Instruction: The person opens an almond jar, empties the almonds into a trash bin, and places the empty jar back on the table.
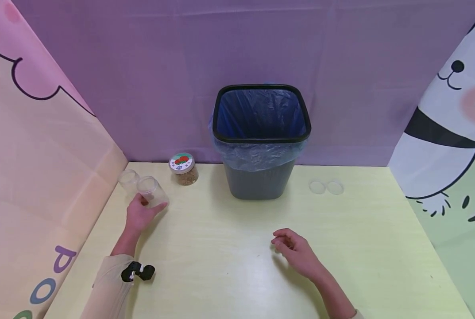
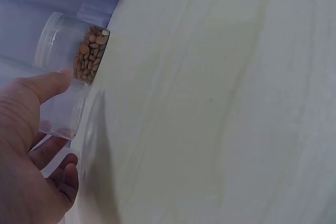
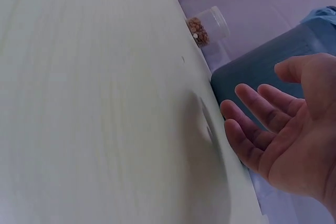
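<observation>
You are facing a pale yellow-green table (image 1: 229,266) with a faint wood grain. At twelve o'clock a dark grey waste bin (image 1: 259,177) stands on it against the back wall, lined with a blue bag. At about eleven o'clock sits a lidded jar (image 1: 184,169) partly filled with brown nuts. Further left, near ten o'clock, two clear open jars (image 1: 141,188) stand just beside each other at the table's left edge. At one o'clock two clear round lids (image 1: 326,187) lie flat, side by side.
</observation>
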A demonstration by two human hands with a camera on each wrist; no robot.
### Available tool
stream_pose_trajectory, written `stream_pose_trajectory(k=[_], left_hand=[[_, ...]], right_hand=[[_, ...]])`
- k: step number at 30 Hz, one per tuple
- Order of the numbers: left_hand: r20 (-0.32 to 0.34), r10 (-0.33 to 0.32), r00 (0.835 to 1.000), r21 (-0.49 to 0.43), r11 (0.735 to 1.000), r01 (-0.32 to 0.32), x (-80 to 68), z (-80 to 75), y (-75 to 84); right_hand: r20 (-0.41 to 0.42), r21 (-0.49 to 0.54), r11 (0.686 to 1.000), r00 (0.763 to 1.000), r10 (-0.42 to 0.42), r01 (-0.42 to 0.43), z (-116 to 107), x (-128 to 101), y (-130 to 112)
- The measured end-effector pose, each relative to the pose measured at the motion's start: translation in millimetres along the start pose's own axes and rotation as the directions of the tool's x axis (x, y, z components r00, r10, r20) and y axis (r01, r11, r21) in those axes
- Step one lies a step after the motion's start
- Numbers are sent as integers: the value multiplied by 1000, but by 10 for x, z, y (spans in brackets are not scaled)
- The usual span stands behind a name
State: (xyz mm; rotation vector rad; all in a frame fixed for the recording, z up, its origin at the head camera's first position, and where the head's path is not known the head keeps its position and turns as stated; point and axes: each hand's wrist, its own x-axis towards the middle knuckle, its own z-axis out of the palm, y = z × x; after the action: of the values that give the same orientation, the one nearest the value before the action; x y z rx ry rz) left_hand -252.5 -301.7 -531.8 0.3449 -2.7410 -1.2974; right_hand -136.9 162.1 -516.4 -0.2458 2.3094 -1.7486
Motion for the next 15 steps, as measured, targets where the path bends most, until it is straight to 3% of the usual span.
stream_pose_trajectory(k=[6,15], left_hand=[[19,-8,1000,1,1000,8,-2,21,-21],[39,-25,999,6,1000,25,-19,41,-13]], right_hand=[[58,10,1000,998,-17,16,63,-25,-51],[70,15,999,997,-36,36,73,-47,-36]])
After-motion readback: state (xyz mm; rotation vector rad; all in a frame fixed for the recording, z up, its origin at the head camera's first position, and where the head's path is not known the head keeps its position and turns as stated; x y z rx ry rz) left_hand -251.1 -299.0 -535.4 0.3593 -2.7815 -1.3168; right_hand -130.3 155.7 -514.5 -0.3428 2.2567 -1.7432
